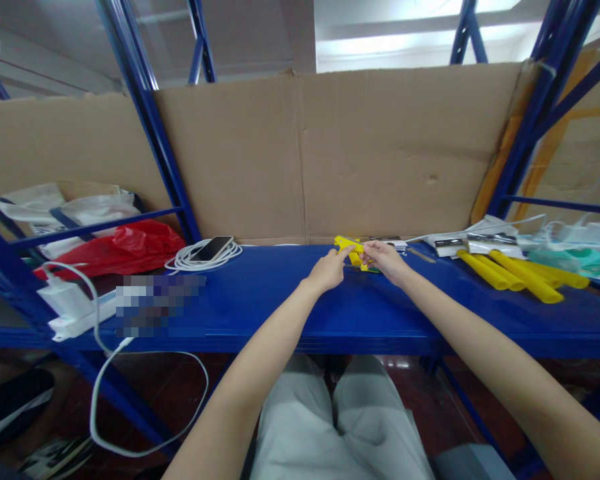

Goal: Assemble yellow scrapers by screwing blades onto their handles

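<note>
A small yellow plastic piece (348, 244) is held above the blue shelf, between my two hands. My left hand (326, 269) is closed on its near left side, with the thumb and index finger against it. My right hand (386, 260) meets the piece from the right, its fingertips pinched together. Whatever lies between those fingertips is too small to make out. Just beneath the hands, another yellow part (369, 269) with a bit of green shows, partly covered by my fingers.
Several yellow tubes (526, 279) lie on the right beside white-and-dark packs (497, 244) and a green plastic bag (575, 260). To the left are a phone (214, 249) on a coiled white cable (180, 260), a red bag (140, 243) and a power strip (83, 323). Cardboard (240, 160) stands behind.
</note>
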`<state>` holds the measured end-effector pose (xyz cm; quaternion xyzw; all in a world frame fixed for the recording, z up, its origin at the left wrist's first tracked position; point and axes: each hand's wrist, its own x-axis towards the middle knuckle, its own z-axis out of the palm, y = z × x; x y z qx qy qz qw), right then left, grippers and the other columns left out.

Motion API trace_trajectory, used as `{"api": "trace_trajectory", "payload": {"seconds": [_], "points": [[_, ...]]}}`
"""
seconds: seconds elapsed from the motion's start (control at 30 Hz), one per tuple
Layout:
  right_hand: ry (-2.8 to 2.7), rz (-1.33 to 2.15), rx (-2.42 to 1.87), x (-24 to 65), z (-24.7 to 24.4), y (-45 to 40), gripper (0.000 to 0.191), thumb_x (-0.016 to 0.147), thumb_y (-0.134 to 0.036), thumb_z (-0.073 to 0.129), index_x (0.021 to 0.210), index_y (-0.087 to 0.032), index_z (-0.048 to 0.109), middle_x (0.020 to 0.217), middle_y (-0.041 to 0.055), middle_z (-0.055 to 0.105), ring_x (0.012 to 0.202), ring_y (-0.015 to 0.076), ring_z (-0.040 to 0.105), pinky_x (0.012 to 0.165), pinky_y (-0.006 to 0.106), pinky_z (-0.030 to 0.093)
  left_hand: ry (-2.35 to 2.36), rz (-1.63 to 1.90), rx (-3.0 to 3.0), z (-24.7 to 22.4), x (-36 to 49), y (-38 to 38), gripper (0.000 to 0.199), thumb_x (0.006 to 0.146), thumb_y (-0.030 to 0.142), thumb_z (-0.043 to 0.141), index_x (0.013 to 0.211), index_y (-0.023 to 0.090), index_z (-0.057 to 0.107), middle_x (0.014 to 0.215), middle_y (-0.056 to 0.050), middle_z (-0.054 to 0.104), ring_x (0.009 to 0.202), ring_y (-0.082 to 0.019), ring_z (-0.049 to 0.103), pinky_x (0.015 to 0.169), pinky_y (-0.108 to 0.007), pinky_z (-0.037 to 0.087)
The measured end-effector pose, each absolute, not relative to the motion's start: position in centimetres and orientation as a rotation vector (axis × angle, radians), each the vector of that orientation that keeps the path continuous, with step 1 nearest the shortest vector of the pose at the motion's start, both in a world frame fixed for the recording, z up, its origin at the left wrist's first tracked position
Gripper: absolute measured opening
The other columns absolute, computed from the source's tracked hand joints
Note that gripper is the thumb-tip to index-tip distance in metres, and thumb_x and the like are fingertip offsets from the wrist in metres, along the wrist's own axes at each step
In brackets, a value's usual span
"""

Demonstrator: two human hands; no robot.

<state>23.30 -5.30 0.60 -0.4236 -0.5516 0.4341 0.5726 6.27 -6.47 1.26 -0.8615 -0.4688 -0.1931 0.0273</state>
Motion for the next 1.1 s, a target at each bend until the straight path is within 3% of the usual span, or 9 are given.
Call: {"api": "trace_trajectory", "payload": {"seconds": [0.23,0.33,0.43,0.5,0.6,0.83,1.1], "points": [[-1.324,0.923,-1.079,25.0,0.8,-4.2,0.013,0.079,-0.027,0.062,0.086,-0.018,0.057,0.077,0.0017,0.065,0.056,0.0077,0.056,0.054,0.02,0.044,-1.54,-1.134,-2.782,0.8,6.3,-5.2,0.056,0.086,0.009,0.044,0.14,0.023,0.039,0.117,-0.012,0.058,0.105,-0.024,0.056,0.092,-0.037,0.043],[-1.313,0.629,-1.331,28.0,0.6,-2.9,0.016,0.082,-0.019,0.054,0.097,-0.016,0.059,0.087,0.0071,0.068,0.067,0.0121,0.061,0.061,0.024,0.048,-1.729,-1.496,-2.903,1.1,6.4,-4.9,0.058,0.086,0.011,0.045,0.141,0.024,0.035,0.104,-0.011,0.062,0.078,-0.017,0.061,0.075,-0.031,0.049],[-1.388,0.171,-1.735,31.7,-0.2,-2.1,0.03,0.078,-0.007,0.049,0.103,-0.013,0.064,0.103,0.0133,0.067,0.095,0.0208,0.062,0.083,0.031,0.048,-1.954,-1.855,-2.991,1.8,6.4,-5.2,0.062,0.087,0.01,0.041,0.144,0.028,0.025,0.091,-0.006,0.061,0.049,-0.007,0.05,0.053,-0.023,0.046],[-1.445,0.046,-1.973,33.6,-0.8,-2.0,0.041,0.076,-0.005,0.047,0.112,-0.014,0.064,0.117,0.0149,0.062,0.11,0.0262,0.057,0.093,0.037,0.044,-2.037,-2.103,-2.979,2.3,6.4,-5.4,0.064,0.086,0.008,0.04,0.143,0.03,0.023,0.087,-0.003,0.058,0.045,-0.005,0.045,0.046,-0.02,0.042],[-1.47,0.024,-2.205,34.8,-1.8,-2.2,0.05,0.078,-0.011,0.046,0.126,-0.02,0.058,0.133,0.0131,0.052,0.121,0.0303,0.049,0.097,0.043,0.042,-2.12,-2.347,-2.958,3.0,6.3,-5.6,0.064,0.087,0.007,0.04,0.143,0.031,0.021,0.079,0.0,0.055,0.043,-0.005,0.043,0.043,-0.018,0.039],[-1.617,-0.037,-2.308,33.6,-2.4,-2.5,0.05,0.091,-0.033,0.029,0.138,-0.027,0.045,0.153,0.0066,0.025,0.139,0.0313,0.021,0.107,0.06,0.02,-2.194,-2.51,-2.921,3.3,6.3,-5.9,0.061,0.087,0.005,0.037,0.14,0.03,0.024,0.069,0.003,0.051,0.041,-0.006,0.042,0.042,-0.017,0.036],[-1.676,-0.091,-2.347,33.7,-2.6,-1.9,0.052,0.09,-0.033,0.025,0.138,-0.028,0.044,0.153,0.0065,0.025,0.139,0.0319,0.021,0.105,0.064,0.019,-2.193,-2.529,-2.927,3.0,6.3,-5.7,0.059,0.086,0.006,0.039,0.138,0.03,0.026,0.071,0.002,0.052,0.042,-0.006,0.043,0.043,-0.018,0.037]]}}
